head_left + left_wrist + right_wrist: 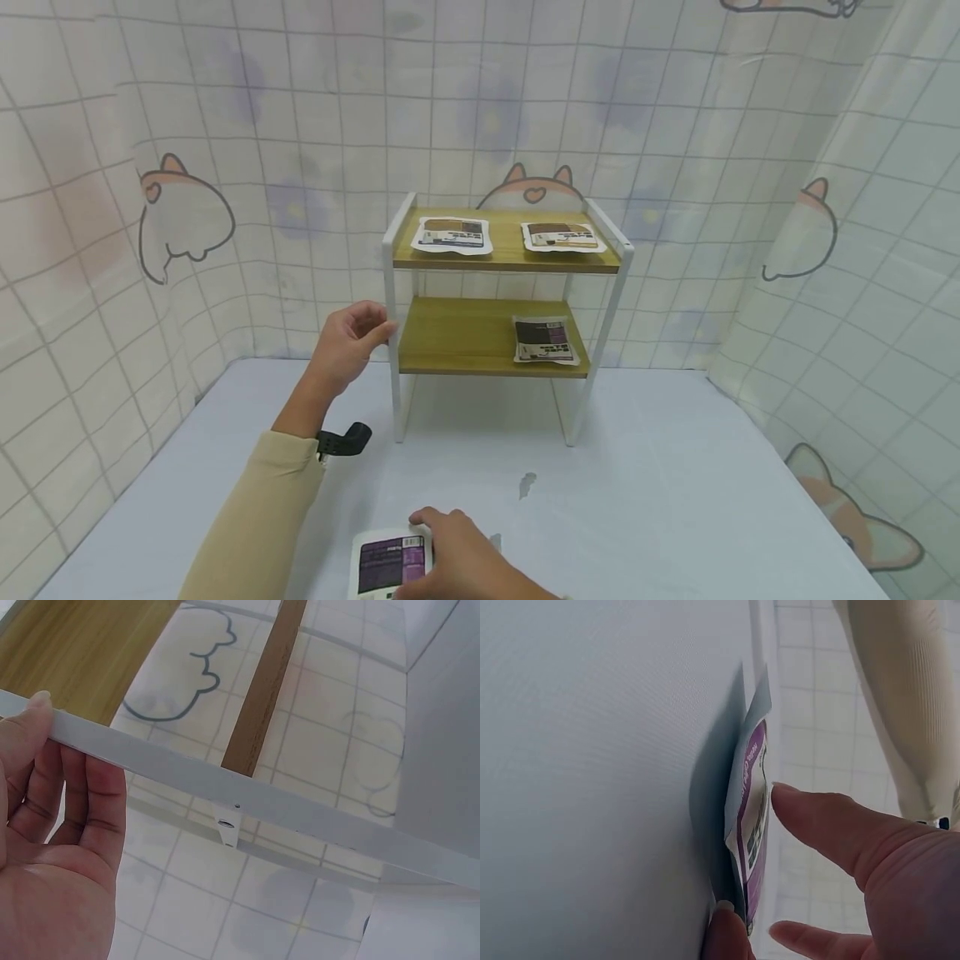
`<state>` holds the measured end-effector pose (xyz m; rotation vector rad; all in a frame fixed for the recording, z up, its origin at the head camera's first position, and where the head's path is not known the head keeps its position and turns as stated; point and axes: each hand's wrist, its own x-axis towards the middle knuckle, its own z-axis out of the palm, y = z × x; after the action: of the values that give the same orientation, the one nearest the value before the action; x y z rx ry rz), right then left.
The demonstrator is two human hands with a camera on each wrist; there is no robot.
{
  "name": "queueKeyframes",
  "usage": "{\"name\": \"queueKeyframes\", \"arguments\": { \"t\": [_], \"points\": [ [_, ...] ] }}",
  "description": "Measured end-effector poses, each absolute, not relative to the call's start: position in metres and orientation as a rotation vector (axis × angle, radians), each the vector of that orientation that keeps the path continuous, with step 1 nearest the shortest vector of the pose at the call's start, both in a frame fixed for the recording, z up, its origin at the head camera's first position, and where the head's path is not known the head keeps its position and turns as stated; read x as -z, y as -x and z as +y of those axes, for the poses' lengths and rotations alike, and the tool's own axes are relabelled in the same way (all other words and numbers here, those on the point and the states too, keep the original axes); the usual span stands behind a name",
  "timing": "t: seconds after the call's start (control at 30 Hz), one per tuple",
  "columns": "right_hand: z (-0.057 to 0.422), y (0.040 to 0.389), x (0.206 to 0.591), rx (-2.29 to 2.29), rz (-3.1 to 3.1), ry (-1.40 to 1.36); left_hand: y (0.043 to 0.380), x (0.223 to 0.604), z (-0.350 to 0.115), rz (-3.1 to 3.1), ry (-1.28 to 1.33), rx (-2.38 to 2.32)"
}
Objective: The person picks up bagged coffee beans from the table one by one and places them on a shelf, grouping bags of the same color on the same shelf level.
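My left hand (pixel 348 342) pinches the front left white post (pixel 392 292) of a two-tier shelf rack. In the left wrist view the thumb lies on one side of the white post (pixel 172 761), with fingers on the other. Low in the head view, my right hand (pixel 465 562) reaches over the right edge of a white pouch with a purple and black label (pixel 382 567) lying on the table. Its fingers are spread in the right wrist view: the thumb (pixel 817 817) stands over the pouch (pixel 751 810), one fingertip right at the pouch's end.
On the rack's upper wooden board (pixel 506 250) lie two pouches, one left (pixel 452 236) and one right (pixel 562 237). A dark-labelled pouch (pixel 545 340) sits at the right of the lower board (pixel 457 337). Grey patches (pixel 527 485) mark the white tabletop (pixel 660 483). Patterned curtains surround it.
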<state>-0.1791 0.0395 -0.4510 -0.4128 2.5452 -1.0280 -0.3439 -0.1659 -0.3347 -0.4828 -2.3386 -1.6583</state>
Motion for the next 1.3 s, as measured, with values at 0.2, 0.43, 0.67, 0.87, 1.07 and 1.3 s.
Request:
{"name": "queueKeyframes", "arguments": {
  "t": [0.2,0.43,0.67,0.87,1.07,1.3],
  "points": [
    [0.0353,0.1797,0.4512,0.936,2.623,0.478,0.3437,0.3338,-0.1661,-2.342,0.482,1.649],
    [0.0334,0.1782,0.4531,0.871,2.688,0.541,0.3435,0.3335,-0.1665,-2.349,0.476,1.643],
    [0.0324,0.177,0.4555,0.913,2.674,0.565,0.3432,0.3341,-0.1669,-2.348,0.473,1.658],
    [0.0324,0.1762,0.4558,0.962,2.663,0.583,0.3438,0.3351,-0.1672,-2.353,0.464,1.659],
    [0.0339,0.1761,0.458,1.001,2.654,0.615,0.3441,0.3344,-0.1666,-2.362,0.464,1.659],
    [0.0347,0.1758,0.4588,1.044,2.627,0.611,0.3445,0.3345,-0.1662,-2.369,0.458,1.656]
  ]
}}
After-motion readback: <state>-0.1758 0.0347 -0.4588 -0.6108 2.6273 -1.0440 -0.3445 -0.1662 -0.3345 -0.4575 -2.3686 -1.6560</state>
